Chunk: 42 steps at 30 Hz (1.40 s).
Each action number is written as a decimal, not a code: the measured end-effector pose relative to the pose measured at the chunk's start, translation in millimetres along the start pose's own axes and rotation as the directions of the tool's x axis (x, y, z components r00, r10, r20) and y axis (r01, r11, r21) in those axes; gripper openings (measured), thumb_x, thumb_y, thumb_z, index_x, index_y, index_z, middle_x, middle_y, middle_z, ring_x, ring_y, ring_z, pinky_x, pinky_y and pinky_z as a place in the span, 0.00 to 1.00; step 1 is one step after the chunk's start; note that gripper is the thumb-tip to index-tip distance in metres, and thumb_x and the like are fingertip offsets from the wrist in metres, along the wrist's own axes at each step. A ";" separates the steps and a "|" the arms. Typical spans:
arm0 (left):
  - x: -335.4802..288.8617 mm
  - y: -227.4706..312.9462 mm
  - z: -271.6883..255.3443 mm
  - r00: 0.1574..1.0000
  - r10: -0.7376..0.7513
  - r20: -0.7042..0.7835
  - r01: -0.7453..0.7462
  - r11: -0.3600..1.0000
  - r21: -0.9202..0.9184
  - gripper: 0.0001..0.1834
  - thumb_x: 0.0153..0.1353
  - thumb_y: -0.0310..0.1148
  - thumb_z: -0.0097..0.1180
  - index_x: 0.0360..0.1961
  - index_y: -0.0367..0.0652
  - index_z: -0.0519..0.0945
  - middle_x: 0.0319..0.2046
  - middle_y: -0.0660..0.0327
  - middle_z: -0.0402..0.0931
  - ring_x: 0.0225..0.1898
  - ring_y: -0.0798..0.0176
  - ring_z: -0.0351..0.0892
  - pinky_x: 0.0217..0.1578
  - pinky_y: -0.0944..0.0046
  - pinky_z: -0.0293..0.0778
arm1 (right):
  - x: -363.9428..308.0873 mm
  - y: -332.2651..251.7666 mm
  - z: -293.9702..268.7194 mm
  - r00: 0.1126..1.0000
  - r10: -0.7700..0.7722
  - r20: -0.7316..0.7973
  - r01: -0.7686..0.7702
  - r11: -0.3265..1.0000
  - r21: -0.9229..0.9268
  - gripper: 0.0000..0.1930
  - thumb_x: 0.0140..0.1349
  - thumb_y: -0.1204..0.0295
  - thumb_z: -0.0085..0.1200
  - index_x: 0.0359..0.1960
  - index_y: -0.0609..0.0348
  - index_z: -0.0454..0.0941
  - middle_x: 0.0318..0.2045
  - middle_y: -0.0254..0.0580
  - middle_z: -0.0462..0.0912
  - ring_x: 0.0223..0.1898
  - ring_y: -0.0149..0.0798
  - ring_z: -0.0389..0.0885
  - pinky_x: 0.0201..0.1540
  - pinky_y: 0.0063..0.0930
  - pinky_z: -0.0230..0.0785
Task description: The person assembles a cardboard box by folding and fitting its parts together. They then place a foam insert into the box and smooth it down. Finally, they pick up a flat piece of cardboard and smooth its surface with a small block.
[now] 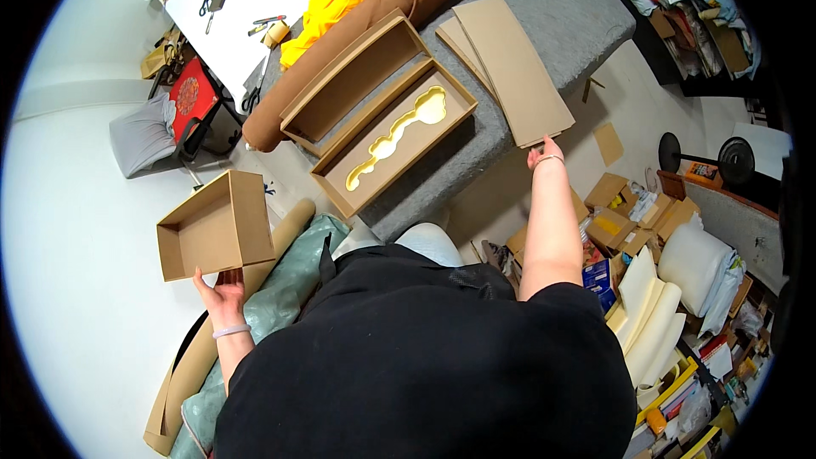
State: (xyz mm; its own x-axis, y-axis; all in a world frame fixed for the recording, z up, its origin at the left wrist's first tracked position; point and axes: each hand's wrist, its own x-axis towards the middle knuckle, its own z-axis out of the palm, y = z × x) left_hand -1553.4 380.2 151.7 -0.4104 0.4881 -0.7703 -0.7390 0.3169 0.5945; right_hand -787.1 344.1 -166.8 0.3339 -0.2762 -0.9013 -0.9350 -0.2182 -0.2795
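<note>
My left hand (223, 296) grips a brown, open rectangular cardboard box (212, 229) by its near edge, while my right hand (546, 153) curls — gripping or not, I can't tell — at flat brown cardboard panels (515, 72) whose end, overhanging the grey fabric-covered tabletop (578, 13), likely leaves room underneath.

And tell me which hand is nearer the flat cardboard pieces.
Right. The right hand is at the near end of the cardboard pieces; the left hand is well off leftward, holding an open box.
</note>
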 end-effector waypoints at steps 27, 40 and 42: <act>-35.1 -41.0 3.2 1.000 0.015 -0.004 -0.014 0.987 0.158 0.50 0.51 0.56 0.69 0.63 0.30 0.62 0.59 0.53 0.68 0.59 0.53 0.70 0.62 0.54 0.70 | -42.2 7.3 -0.8 0.521 -0.851 0.062 0.568 0.291 -0.770 0.49 0.45 0.47 0.74 0.65 0.59 0.65 0.61 0.52 0.68 0.62 0.55 0.69 0.62 0.48 0.68; 7.0 -29.2 15.8 0.998 -0.056 0.005 0.054 0.982 0.183 0.46 0.54 0.60 0.64 0.61 0.33 0.66 0.58 0.54 0.69 0.59 0.52 0.71 0.62 0.51 0.69 | -25.3 92.7 27.7 0.731 -0.181 0.658 -0.032 0.954 0.298 0.30 0.62 0.53 0.64 0.64 0.43 0.72 0.63 0.29 0.76 0.63 0.39 0.72 0.64 0.48 0.60; 18.4 -17.4 16.3 0.999 -0.034 0.027 0.029 0.981 0.191 0.45 0.54 0.60 0.63 0.60 0.34 0.66 0.56 0.55 0.69 0.58 0.51 0.71 0.62 0.51 0.68 | -40.4 87.0 29.5 0.742 -0.212 0.636 0.036 0.960 0.279 0.28 0.63 0.54 0.63 0.63 0.45 0.73 0.60 0.31 0.78 0.62 0.40 0.73 0.61 0.45 0.65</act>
State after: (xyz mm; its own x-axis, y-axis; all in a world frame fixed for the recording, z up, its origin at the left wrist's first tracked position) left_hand -1539.4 397.0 130.9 -0.3703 0.4985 -0.7838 -0.6348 0.4802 0.6053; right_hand -885.5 363.9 -164.5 0.3703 0.4370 -0.8197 -0.9187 0.0416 -0.3928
